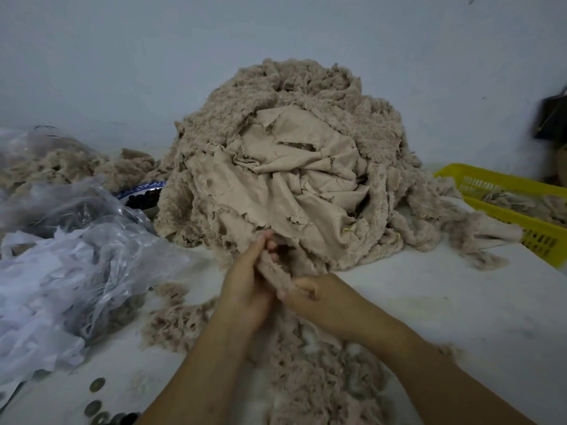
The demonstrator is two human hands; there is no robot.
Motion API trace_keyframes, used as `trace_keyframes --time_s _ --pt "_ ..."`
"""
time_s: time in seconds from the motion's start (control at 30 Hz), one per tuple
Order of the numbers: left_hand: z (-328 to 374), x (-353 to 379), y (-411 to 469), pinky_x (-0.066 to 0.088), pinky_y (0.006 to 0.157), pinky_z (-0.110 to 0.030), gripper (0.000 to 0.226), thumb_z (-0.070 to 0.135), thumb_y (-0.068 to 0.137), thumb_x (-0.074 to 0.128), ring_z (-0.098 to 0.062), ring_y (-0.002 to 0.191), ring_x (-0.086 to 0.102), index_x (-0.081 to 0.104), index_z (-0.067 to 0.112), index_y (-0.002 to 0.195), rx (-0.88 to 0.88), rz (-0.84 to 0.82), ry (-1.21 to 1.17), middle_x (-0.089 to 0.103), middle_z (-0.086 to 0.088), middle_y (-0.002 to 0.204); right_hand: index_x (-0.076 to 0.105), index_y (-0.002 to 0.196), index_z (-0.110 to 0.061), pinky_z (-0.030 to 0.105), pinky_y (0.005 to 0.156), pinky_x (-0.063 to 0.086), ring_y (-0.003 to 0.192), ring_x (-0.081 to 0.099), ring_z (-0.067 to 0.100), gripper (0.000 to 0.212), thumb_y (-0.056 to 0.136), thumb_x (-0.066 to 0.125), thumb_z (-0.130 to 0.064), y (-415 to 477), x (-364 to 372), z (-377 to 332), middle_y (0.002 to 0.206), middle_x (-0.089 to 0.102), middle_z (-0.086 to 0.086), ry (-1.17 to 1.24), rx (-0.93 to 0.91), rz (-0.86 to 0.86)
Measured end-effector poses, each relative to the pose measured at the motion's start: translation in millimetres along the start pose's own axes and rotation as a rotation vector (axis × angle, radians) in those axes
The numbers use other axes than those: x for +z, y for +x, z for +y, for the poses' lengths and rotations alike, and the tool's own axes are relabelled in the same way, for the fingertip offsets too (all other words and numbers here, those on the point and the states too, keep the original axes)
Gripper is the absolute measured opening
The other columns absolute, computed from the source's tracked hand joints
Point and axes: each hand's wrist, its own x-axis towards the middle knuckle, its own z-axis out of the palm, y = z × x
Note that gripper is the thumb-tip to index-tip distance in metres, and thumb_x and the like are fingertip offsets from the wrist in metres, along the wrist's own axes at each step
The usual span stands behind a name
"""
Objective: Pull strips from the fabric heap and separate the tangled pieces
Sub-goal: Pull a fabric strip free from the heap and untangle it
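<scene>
Centre frame, the left hand (245, 289) and right hand (310, 297) each grasp one fuzzy strip (274, 271), likely to draw it from the heap (291, 167).

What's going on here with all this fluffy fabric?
A person works a fuzzy strip at the foot of the heap on a table. The left hand grips its upper part, the right hand its lower end; its top seems not yet free of the heap. Loose pieces lie in front, a yellow basket to the right.
</scene>
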Motion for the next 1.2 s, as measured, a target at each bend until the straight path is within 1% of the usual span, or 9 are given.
trace_keyframes --time_s 0.2,0.3,0.47,0.6,0.7,0.77,0.9,1.0,1.2 --pt "24 -14 7 0.056 0.062 -0.023 0.011 0.024 0.087 0.064 -0.006 0.047 0.049 0.064 0.015 0.08 0.033 -0.073 -0.353 0.054 0.005 0.06 0.026 0.054 -0.03 0.016 0.045 0.024 0.045 0.027 0.002 0.055 0.1 0.056 -0.021 -1 -21 9 0.049 0.027 -0.012 0.087 0.007 0.378" --pt "19 -14 8 0.049 0.082 -0.021 0.012 0.028 0.087 0.063 -0.006 0.042 0.039 0.065 0.016 0.087 0.012 -0.073 -0.344 0.058 0.005 0.068 0.027 0.061 -0.02 0.017 0.045 0.026 0.045 0.027 0.003 0.047 0.1 0.054 -0.017 2 -23 15 0.048 0.027 -0.011 0.106 0.076 0.563" --pt "12 -7 5 0.049 0.068 -0.023 0.026 0.038 0.086 0.063 -0.006 0.057 0.052 0.071 0.018 0.102 0.029 -0.02 -0.156 0.067 0.006 0.08 0.027 0.064 -0.017 0.015 0.044 0.026 0.044 0.027 0.005 0.044 0.098 0.055 -0.015 5 -26 20 0.051 0.027 -0.011 0.239 0.207 0.659" --pt "-4 3 2 0.061 0.078 -0.034 0.034 0.038 0.097 0.056 -0.013 0.073 0.064 0.078 0.013 0.105 0.051 -0.075 -0.001 0.074 -0.003 0.085 0.05 0.091 -0.025 0.012 0.081 0.037 0.095 0.044 -0.002 0.007 0.093 0.056 -0.028 5 -20 10 0.105 0.041 -0.008 0.02 0.122 0.598" --pt "-8 7 -4 0.06 0.081 -0.036 0.039 0.042 0.1 0.051 -0.017 0.083 0.072 0.081 0.017 0.099 0.053 -0.13 0.078 0.074 -0.005 0.085 0.057 0.116 -0.03 0.012 0.099 0.033 0.118 0.04 -0.004 0.037 0.09 0.047 -0.055 3 -9 1 0.121 0.047 -0.017 -0.08 -0.074 0.544" --pt "-13 9 -6 0.059 0.075 -0.035 0.04 0.045 0.098 0.052 -0.021 0.086 0.073 0.08 0.016 0.102 0.047 -0.101 0.154 0.074 -0.009 0.093 0.06 0.108 -0.03 0.013 0.086 0.043 0.103 0.053 -0.007 0.035 0.092 0.05 -0.059 5 0 -3 0.11 0.058 -0.019 -0.034 -0.078 0.432" --pt "-22 15 -12 0.048 0.056 -0.026 0.032 0.041 0.093 0.061 -0.012 0.052 0.046 0.072 0.012 0.083 0.087 -0.062 0.295 0.045 -0.002 0.057 0.051 0.077 -0.022 0.013 0.056 0.038 0.062 0.051 -0.006 0.028 0.101 0.052 -0.037 13 -1 2 0.07 0.054 -0.01 0.057 0.044 0.513" --pt "-18 14 -11 0.041 0.045 -0.016 0.031 0.028 0.091 0.067 -0.004 0.041 0.041 0.068 0.022 0.061 0.128 -0.036 0.377 0.05 0.008 0.05 0.051 0.073 -0.018 0.02 0.059 0.041 0.055 0.048 0.0 0.037 0.1 0.051 -0.043 12 -20 10 0.062 0.052 -0.009 0.394 0.218 0.665" --pt "0 5 -6 0.028 0.058 -0.022 0.022 0.03 0.103 0.051 -0.005 0.037 0.027 0.057 0.022 0.084 0.038 0.024 0.092 0.039 0.005 0.052 0.07 0.089 -0.015 0.028 0.053 0.056 0.063 0.07 0.015 0.032 0.099 0.057 -0.042 9 -38 16 0.074 0.073 0.001 1.039 0.327 0.725"
